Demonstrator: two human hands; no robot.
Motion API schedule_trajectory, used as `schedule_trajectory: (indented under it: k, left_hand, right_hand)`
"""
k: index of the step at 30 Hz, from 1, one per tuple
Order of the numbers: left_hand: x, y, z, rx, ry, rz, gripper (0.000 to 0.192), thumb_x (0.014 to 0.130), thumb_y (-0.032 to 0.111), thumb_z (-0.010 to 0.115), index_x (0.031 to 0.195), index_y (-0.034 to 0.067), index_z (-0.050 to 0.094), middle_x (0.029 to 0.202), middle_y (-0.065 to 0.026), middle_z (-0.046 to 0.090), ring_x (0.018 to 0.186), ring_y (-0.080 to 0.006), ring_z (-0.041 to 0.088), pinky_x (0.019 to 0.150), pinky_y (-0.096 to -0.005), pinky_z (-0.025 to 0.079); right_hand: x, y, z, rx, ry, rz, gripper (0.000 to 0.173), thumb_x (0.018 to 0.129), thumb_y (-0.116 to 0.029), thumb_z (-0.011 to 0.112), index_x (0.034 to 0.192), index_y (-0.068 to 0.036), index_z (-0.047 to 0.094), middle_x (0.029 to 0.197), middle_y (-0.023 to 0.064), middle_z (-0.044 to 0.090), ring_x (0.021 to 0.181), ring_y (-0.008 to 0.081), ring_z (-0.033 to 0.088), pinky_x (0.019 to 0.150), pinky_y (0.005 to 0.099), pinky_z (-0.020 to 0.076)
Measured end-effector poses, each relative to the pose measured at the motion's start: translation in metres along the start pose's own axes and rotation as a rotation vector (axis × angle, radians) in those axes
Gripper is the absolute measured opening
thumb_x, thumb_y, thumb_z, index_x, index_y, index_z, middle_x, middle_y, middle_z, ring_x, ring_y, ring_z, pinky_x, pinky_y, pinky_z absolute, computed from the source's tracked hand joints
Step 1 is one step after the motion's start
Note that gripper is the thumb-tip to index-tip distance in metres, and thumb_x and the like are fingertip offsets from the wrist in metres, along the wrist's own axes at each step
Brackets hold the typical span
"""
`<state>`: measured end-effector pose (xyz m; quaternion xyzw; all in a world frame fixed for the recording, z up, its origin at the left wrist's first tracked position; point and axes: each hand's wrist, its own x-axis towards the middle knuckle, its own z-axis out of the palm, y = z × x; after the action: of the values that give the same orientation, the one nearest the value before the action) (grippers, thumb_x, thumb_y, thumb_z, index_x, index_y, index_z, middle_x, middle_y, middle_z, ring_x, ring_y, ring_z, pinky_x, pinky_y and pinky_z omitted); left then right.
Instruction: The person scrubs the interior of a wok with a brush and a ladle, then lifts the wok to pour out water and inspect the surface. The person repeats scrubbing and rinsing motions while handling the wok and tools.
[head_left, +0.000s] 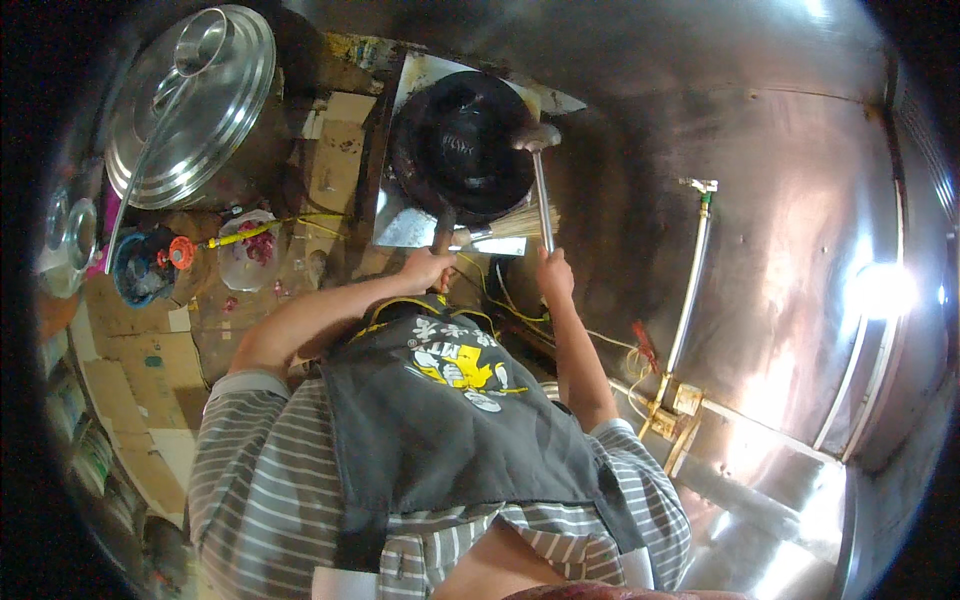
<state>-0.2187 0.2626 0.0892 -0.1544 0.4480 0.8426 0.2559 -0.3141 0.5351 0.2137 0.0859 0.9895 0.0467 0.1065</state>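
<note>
A dark wok (469, 161) sits on the metal-topped stove (405, 225) in front of me, with only bright glints showing in its bowl. My left hand (431, 271) is wrapped around the wok's handle (444, 229) on the near side. In my right hand (555, 276) is the long metal handle of a cooking ladle (541, 139), whose head is at the wok's right rim; whether it touches the rim I cannot tell. Between my hands, a bamboo wok brush (517, 221) lies at the stove's near right edge.
At the far left stands a large pot with a metal lid (217, 142), a long-handled ladle (142, 161) across it. Nearer are a blue-rimmed container (142, 270), a yellow hose (277, 225) and a clear bag (244, 270). A metal wall (787, 187) bearing a tap (701, 185) bounds the right.
</note>
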Motion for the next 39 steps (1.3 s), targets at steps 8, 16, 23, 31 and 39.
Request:
schedule_trajectory:
  k: [8,16,23,31,39]
  left_hand:
    - [-0.004,0.001,-0.003,-0.019,-0.031,0.007,0.035,0.095,0.023,0.067,0.073,-0.004,0.063,0.063,-0.011,0.065,0.053,-0.0214,0.065,0.051,-0.0396,0.052]
    - [0.002,0.003,-0.003,-0.009,-0.026,0.005,0.036,0.098,0.023,0.066,0.073,-0.003,0.062,0.065,-0.0105,0.063,0.052,-0.0221,0.063,0.05,-0.039,0.053]
    - [-0.001,0.008,0.0,0.03,-0.009,-0.031,0.035,0.098,0.02,0.066,0.071,-0.001,0.059,0.064,-0.0103,0.062,0.052,-0.0213,0.062,0.05,-0.0383,0.052]
    - [0.007,0.0,-0.006,0.093,-0.028,-0.012,0.036,0.096,0.022,0.066,0.07,-0.002,0.061,0.064,-0.0111,0.064,0.054,-0.0218,0.065,0.053,-0.0388,0.053]
    - [0.015,-0.01,-0.01,0.117,-0.048,0.039,0.036,0.096,0.024,0.065,0.072,-0.002,0.062,0.066,-0.0117,0.065,0.055,-0.0225,0.066,0.054,-0.0414,0.054]
  right_hand:
    - [0.006,-0.003,-0.004,0.045,0.073,-0.077,0.049,0.107,-0.049,0.044,0.113,-0.001,0.054,0.1,0.031,0.071,0.095,0.051,0.069,0.082,0.06,0.0543]
    - [0.002,0.014,-0.023,0.022,0.051,0.106,0.054,0.106,-0.053,0.043,0.115,-0.002,0.056,0.107,0.0323,0.07,0.104,0.0518,0.065,0.088,0.0602,0.0506]
    - [-0.009,0.025,-0.012,0.01,0.059,0.053,0.052,0.106,-0.054,0.045,0.109,-0.003,0.054,0.099,0.0312,0.07,0.096,0.053,0.065,0.083,0.0604,0.0512]
    - [-0.013,0.02,0.001,0.001,-0.019,0.021,0.05,0.106,-0.053,0.044,0.11,-0.003,0.052,0.1,0.0308,0.071,0.097,0.0526,0.066,0.083,0.0609,0.0506]
    - [0.0,0.004,-0.001,-0.019,-0.055,0.038,0.052,0.106,-0.054,0.043,0.113,-0.003,0.053,0.104,0.0324,0.07,0.101,0.053,0.066,0.087,0.062,0.05]
